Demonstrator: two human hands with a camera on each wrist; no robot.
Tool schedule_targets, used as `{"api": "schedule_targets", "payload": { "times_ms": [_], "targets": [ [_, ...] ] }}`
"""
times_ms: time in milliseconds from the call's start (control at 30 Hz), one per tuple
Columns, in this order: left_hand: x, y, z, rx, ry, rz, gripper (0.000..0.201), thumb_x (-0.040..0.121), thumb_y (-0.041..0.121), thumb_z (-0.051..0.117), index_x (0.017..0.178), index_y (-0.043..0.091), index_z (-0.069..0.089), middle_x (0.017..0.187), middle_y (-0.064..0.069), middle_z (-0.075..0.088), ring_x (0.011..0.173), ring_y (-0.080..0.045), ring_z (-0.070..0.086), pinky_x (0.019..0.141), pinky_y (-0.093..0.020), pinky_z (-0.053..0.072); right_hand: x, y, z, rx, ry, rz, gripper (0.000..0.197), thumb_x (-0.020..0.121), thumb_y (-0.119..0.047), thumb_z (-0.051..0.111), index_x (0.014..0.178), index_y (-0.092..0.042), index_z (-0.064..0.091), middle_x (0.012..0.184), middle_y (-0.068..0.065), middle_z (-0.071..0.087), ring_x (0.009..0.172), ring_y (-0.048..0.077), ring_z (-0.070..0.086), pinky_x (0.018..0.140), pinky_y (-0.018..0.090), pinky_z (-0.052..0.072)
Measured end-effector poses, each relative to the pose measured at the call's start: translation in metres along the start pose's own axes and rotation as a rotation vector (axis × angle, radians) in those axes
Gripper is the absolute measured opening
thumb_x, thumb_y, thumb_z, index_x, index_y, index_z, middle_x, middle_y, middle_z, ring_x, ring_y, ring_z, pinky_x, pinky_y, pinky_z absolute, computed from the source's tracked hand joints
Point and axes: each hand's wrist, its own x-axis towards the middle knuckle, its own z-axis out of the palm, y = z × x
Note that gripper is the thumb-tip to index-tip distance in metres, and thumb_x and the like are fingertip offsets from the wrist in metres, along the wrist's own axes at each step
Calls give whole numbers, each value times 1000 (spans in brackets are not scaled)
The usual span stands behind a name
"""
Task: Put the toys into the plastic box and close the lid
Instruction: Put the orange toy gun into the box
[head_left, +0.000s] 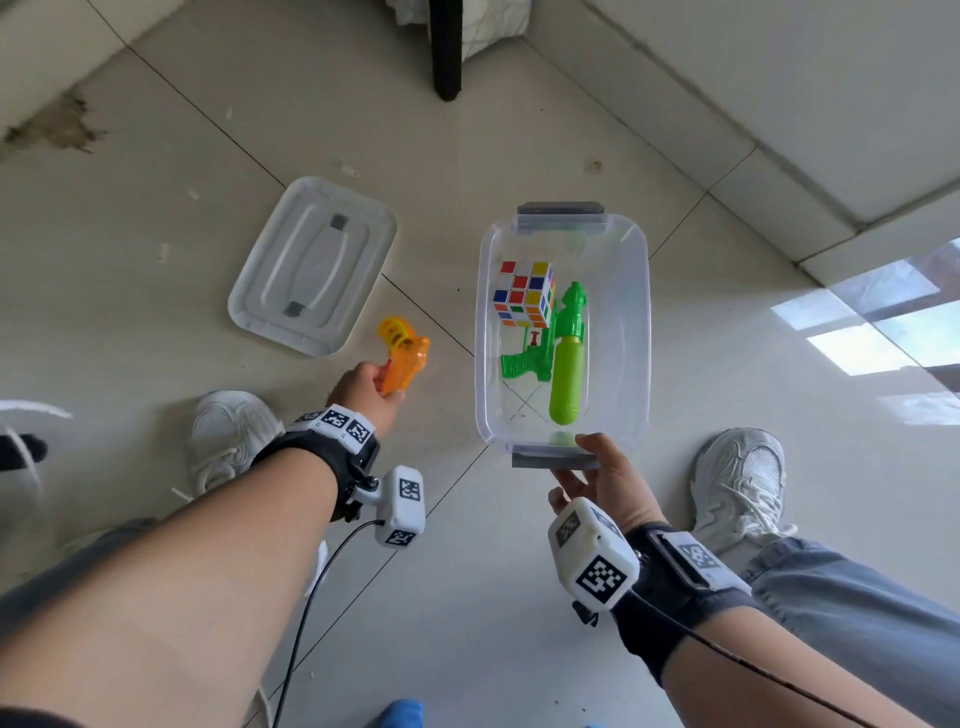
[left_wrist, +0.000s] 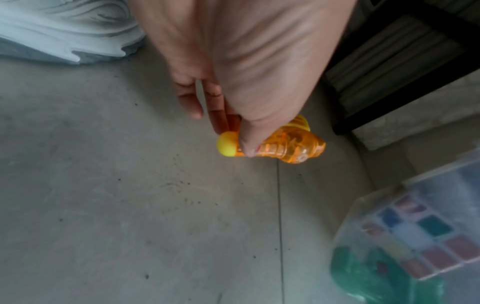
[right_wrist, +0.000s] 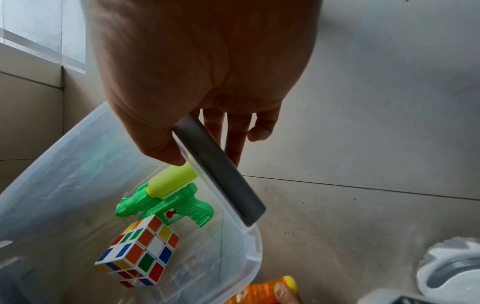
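Note:
A clear plastic box stands on the tiled floor, holding a colour cube and a green water pistol. My right hand grips the grey handle at the box's near end, thumb over the rim. My left hand holds an orange transparent toy just above the floor, left of the box; thumb and fingers pinch its grip. The clear lid lies flat on the floor, further left and back.
My two white shoes flank the working spot. A dark furniture leg stands at the back. A raised tiled step runs along the right. Something blue shows at the bottom edge.

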Motion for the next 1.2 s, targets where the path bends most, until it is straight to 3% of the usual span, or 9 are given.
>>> {"api": "schedule_targets", "payload": {
  "times_ms": [167, 267, 400, 533, 733, 1000, 1200],
  "targets": [
    [-28, 18, -18, -167, 64, 122, 35, 87, 21, 62, 122, 14, 57, 117, -3, 68, 106, -24, 64, 86, -27, 43, -12, 6, -7, -88, 12, -28, 15, 87, -19, 53, 99, -11, 51, 94, 10, 57, 64, 16, 61, 59, 29, 41],
    [-48, 35, -31, -225, 128, 247, 35, 86, 21, 64, 119, 14, 57, 114, -4, 67, 103, -23, 65, 91, -31, 48, -22, 10, -11, -107, 17, -37, 6, 89, -15, 51, 92, -11, 49, 89, 11, 54, 68, 18, 57, 60, 30, 43],
    [-90, 65, -40, -118, 130, 523, 34, 85, 16, 64, 118, 10, 58, 115, -7, 60, 99, -17, 61, 90, -29, 47, -37, 14, -16, -141, 28, -66, 13, 90, -12, 50, 102, -8, 47, 82, 8, 52, 69, 18, 55, 48, 25, 49],
    [-123, 84, -37, 115, 59, 653, 42, 85, 21, 64, 125, 13, 53, 122, -8, 55, 105, -24, 60, 92, -38, 49, -49, 19, -18, -174, 14, -118, 16, 89, -12, 51, 104, -10, 47, 83, 8, 51, 67, 18, 54, 58, 27, 42],
    [-141, 74, -37, 561, 121, 644, 40, 88, 31, 60, 126, 21, 50, 127, -4, 52, 118, -26, 52, 96, -40, 40, -64, 24, -22, -264, -21, -142, 6, 87, -13, 53, 91, -17, 51, 80, 2, 53, 70, 16, 57, 63, 28, 40],
    [-149, 64, -30, 646, 174, 498, 43, 87, 34, 55, 125, 16, 50, 125, -6, 56, 111, -26, 60, 96, -39, 35, -72, 33, -13, -348, -62, -147, 9, 85, -14, 54, 80, -20, 50, 75, 1, 53, 65, 16, 56, 59, 27, 36],
    [-151, 64, -19, 658, 207, 518, 35, 85, 35, 54, 113, 15, 48, 110, -4, 65, 96, -26, 66, 88, -38, 35, -73, 34, -5, -319, -78, -130, 9, 85, -12, 54, 81, -19, 50, 77, 2, 52, 67, 19, 57, 58, 28, 35]
  ]
}}
